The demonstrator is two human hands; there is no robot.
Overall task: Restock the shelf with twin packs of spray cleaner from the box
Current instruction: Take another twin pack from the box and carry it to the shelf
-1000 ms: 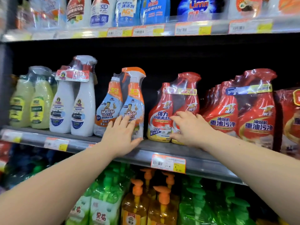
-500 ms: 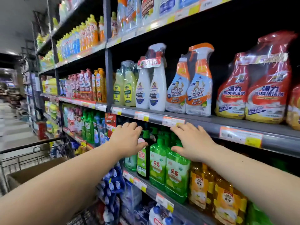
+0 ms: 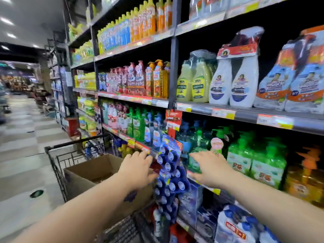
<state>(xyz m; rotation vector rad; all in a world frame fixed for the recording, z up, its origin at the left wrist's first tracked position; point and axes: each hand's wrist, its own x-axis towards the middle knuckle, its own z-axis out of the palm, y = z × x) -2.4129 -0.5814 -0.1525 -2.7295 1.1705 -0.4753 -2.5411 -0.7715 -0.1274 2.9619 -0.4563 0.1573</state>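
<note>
1. Supermarket aisle, checkered floor running off to the left: the view has swung away from the cleaner shelf toward a wire trolley parked below, a change from a second ago, when both hands rested against packs on that shelf's edge.

2. Inside the trolley sits the open cardboard box, flaps up; something reddish shows in its shadowed interior, possibly more stock, though blur makes that uncertain.

3. Just right of the box, the left hand is empty, fingers spread and relaxed, having dropped from the shelf to hover by the box's near rim.

4. Between the hands hangs a strip of blue capped items, not part of the job.

5. The right hand is likewise empty and open wide, now level with the green pump bottles one tier below the cleaners.

6. Up on the shelf, the twin packs of spray cleaner stand upright: a white pair under a red header card, then an orange-and-blue pair at the frame's right. Their long axes run vertical, trigger heads at the top, labels facing the aisle.

7. Reading of the moment: the last pack appears placed and squared, and the person is returning to the box for another; the next reach calls for both hands down into the carton.
</note>
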